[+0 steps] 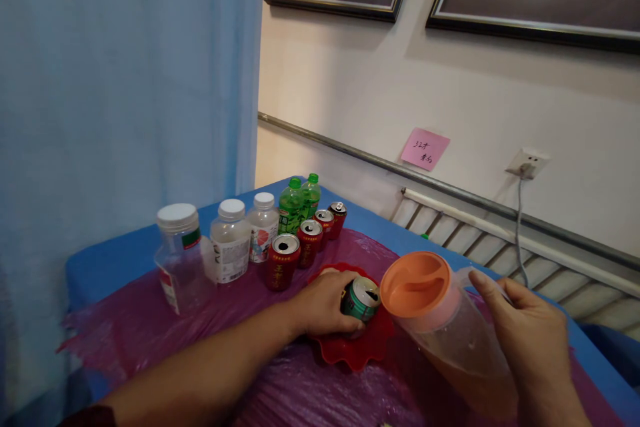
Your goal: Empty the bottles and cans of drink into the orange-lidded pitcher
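Observation:
My left hand (327, 307) is wrapped round a green drink can (361, 300) with an opened top, over a red scalloped dish (350, 353). Gripped by its handle in my right hand (530, 333) is a clear plastic pitcher (460, 340) with an orange lid (417, 283). The pitcher tilts to the left, its lid close to the can, and some liquid shows low inside it. No stream between pitcher and can is visible. Left of the dish stands a red can (283, 267), first in a row of several opened red cans.
Clear jars with white lids, such as the large jar (180, 260), and two green bottles (295, 207) stand behind and left of the cans. Purple plastic sheeting (285, 387) covers part of the blue table (115, 257). A radiator (450, 230) lines the wall.

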A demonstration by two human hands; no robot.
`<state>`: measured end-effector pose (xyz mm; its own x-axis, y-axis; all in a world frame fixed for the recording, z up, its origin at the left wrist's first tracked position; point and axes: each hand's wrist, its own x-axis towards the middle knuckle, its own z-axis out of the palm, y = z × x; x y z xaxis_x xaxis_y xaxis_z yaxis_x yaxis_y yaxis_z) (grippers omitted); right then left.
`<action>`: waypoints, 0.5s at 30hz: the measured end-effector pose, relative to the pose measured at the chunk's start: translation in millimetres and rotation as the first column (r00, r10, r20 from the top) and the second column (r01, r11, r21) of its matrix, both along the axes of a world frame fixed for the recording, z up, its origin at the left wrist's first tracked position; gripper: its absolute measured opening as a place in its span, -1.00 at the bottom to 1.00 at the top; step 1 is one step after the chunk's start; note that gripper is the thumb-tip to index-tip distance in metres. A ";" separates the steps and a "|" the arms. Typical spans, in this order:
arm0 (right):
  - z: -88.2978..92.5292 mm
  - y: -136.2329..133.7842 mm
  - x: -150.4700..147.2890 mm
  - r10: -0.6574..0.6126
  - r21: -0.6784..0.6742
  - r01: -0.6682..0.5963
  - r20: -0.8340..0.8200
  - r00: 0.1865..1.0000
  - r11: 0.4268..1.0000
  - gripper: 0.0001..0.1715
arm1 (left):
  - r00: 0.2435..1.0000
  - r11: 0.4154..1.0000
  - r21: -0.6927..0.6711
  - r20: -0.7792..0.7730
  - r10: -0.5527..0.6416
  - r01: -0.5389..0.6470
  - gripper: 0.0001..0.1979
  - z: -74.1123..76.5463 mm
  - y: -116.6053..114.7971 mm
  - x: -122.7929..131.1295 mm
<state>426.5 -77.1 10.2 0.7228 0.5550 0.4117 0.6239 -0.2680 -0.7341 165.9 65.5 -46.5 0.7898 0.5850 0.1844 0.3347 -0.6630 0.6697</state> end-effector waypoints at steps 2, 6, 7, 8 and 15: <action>0.0 0.0 -0.4 0.003 0.001 -0.003 0.002 1.000 1.000 -0.33 | 1.000 1.000 0.003 -0.002 0.004 -0.004 -0.37 -0.1 -0.2 0.1; -0.3 0.4 -0.1 -0.005 0.004 0.005 0.012 1.000 1.000 -0.33 | 1.000 1.000 0.020 -0.011 0.023 -0.022 -0.38 -0.9 -0.3 0.2; -0.3 0.4 0.2 -0.007 0.004 0.007 0.014 1.000 1.000 -0.33 | 1.000 1.000 0.020 -0.012 0.020 -0.020 -0.38 -1.0 -0.3 0.1; -0.2 0.5 0.5 -0.008 0.004 0.008 0.014 1.000 1.000 -0.33 | 1.000 1.000 0.020 -0.013 0.014 -0.014 -0.38 -1.0 -0.2 0.0; 2.3 -0.3 -0.2 -0.012 -0.007 0.012 0.011 1.000 1.000 -0.34 | 1.000 1.000 0.021 -0.023 0.016 -0.016 -0.35 -0.8 0.3 0.0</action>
